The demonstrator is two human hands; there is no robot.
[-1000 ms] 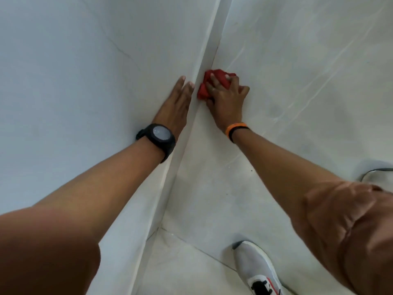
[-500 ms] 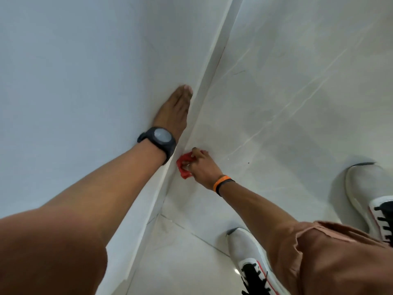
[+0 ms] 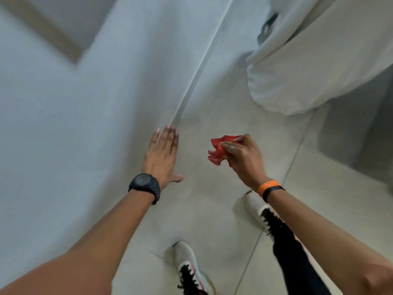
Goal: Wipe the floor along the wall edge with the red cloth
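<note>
The crumpled red cloth (image 3: pixel 220 150) is bunched in my right hand (image 3: pixel 242 156), which hangs above the pale floor tiles (image 3: pixel 204 209), well to the right of the wall edge. My left hand (image 3: pixel 162 155), with a black watch on its wrist, lies flat with fingers together against the white wall (image 3: pixel 85 124), fingertips at the skirting line (image 3: pixel 187 96) where wall meets floor. The cloth is clear of the wall and seems lifted off the floor.
A white bed cover (image 3: pixel 308 71) hangs down at the upper right, close to the floor strip. My two grey-and-white shoes (image 3: pixel 187 265) (image 3: pixel 258 207) stand on the tiles below my hands. A tile joint (image 3: pixel 293 165) runs diagonally at the right.
My right hand has carried the red cloth away from the wall edge to the right and up. The view has risen and tilted, so the bed cover now shows. My left hand stays on the wall.
</note>
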